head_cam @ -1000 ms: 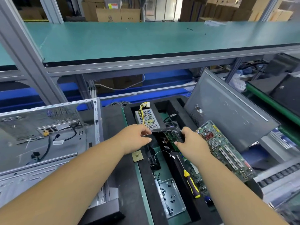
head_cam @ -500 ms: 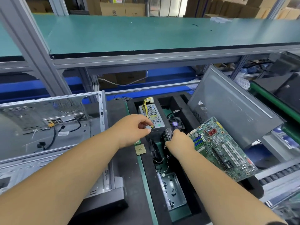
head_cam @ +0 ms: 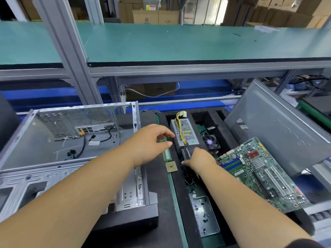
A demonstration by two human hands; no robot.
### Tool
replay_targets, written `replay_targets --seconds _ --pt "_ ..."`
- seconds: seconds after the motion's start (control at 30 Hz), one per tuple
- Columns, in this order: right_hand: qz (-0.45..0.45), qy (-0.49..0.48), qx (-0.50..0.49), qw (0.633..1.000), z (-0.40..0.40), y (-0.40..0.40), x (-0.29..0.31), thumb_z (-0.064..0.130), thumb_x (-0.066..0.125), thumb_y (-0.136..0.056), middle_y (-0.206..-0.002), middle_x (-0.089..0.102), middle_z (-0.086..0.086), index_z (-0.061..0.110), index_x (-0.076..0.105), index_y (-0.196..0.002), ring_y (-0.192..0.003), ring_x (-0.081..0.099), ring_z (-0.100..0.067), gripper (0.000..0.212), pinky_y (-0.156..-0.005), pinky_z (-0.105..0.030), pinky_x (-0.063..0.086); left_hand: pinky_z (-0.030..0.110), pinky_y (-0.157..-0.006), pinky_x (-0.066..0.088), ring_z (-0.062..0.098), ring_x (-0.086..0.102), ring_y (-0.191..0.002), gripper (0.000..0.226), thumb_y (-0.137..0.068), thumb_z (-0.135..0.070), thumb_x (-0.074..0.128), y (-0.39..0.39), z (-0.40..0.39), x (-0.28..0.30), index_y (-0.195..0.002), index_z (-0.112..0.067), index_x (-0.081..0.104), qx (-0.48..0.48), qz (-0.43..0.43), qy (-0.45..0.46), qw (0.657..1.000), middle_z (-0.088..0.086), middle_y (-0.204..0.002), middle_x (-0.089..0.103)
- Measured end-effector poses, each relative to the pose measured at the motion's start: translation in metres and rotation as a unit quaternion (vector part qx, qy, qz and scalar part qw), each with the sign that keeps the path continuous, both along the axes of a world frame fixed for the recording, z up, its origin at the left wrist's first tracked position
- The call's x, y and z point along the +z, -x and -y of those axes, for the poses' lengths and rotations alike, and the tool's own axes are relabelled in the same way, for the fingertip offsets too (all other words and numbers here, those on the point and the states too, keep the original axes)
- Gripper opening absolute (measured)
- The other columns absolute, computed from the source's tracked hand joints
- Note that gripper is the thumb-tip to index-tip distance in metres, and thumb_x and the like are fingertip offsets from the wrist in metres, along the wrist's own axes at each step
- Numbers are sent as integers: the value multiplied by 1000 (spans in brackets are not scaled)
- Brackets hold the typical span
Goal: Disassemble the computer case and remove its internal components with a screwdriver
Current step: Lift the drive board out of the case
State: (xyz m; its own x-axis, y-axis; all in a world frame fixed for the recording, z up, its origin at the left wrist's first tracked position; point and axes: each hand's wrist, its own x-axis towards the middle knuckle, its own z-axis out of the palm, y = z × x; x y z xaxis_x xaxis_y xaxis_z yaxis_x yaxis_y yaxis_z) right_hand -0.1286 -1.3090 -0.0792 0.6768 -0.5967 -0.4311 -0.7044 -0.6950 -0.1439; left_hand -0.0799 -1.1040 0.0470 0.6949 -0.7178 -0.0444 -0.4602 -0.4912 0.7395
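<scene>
Head view. The computer case (head_cam: pixel 59 140) lies open at 9 o'clock in the frame, its interior facing up, with loose cables (head_cam: pixel 84 145) along its rear wall. The left hand (head_cam: pixel 148 145) hovers just right of the case, over the black foam tray (head_cam: pixel 161 194); its fingers are loosely spread and grip nothing. A green memory stick (head_cam: pixel 167 154) lies directly beneath the fingertips, and a square processor chip (head_cam: pixel 171 167) lies at 6 o'clock from it.

The right hand (head_cam: pixel 198 159) reaches into a tray slot at frame centre. Its fingers curl down around a dark flat component (head_cam: pixel 186 153), standing on edge in the slot; the component's type cannot be told. The component sits at 11 o'clock from the hand, touching the near end of the power supply (head_cam: pixel 184 135), a perforated metal box with yellow wires.

A cooling fan (head_cam: pixel 211 142) sits at 3 o'clock from the power supply. The motherboard (head_cam: pixel 261 172) rests tilted at 3 o'clock from the right hand. The grey side panel (head_cam: pixel 279 126) leans behind it. A metal screw tray (head_cam: pixel 206 215) holding small dark screws lies at 6 o'clock, beside the right forearm.
</scene>
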Motion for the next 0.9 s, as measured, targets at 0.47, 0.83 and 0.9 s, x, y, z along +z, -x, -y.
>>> replay_targets --seconds 0.47,0.83,0.9 --pt "267 -135 3 954 -105 -23 91 43 55 -95 -88 69 -3 22 60 -86 -85 65 -26 24 -78 -39 54 26 -96 45 -4 56 -105 22 -92 -27 65 -23 -142 11 -112 -35 65 73 -11 53 996 -19 -113 62" --pt "158 -116 -53 979 -193 -31 110 50 55 -95 -107 58 -9 9 36 -142 -80 54 -20 66 -60 -30 39 34 -106 35 25 28 -138 63 -88 -37 65 -53 -285 -12 -145 -26 38 305 80 -55 947 3 -147 34" --pt "149 -127 -64 979 -195 -28 108 48 53 -96 -128 54 -14 8 31 -149 -93 49 -25 70 -75 -33 40 38 -102 34 30 25 -137 75 -86 -42 66 -56 -295 -20 -149 -24 29 340 45 -79 936 7 -149 29"
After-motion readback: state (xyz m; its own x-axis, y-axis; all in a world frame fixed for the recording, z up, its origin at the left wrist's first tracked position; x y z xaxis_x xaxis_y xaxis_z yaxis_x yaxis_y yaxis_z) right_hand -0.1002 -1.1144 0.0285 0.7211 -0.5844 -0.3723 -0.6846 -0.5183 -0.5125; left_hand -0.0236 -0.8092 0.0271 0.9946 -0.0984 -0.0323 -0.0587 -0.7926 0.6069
